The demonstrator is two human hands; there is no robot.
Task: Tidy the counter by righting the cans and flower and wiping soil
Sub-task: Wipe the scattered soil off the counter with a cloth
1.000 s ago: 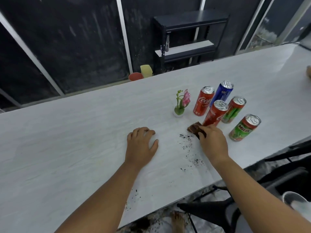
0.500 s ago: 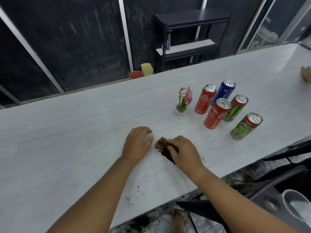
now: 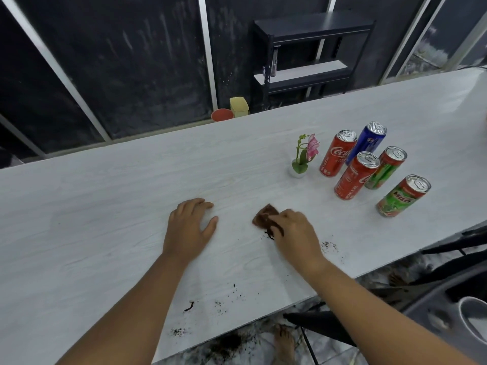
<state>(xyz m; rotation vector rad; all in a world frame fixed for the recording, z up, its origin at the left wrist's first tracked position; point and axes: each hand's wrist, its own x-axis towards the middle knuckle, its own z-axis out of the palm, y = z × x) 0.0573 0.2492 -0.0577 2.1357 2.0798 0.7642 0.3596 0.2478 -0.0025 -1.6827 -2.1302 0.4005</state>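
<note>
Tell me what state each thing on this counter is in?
Five drink cans: all upright.
Pink flower in white pot: upright.
Brown cloth: pressed on the counter under the right hand.
Left hand: flat, empty.
Dark soil: scattered near the white counter edge.

Red cans (image 3: pixel 336 154), blue can (image 3: pixel 368 142), brown cloth (image 3: pixel 264 217), white counter (image 3: pixel 105 219).

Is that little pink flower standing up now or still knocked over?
Upright. The flower stands in its small white pot on the counter, stem pointing up, just left of the cans.
</note>
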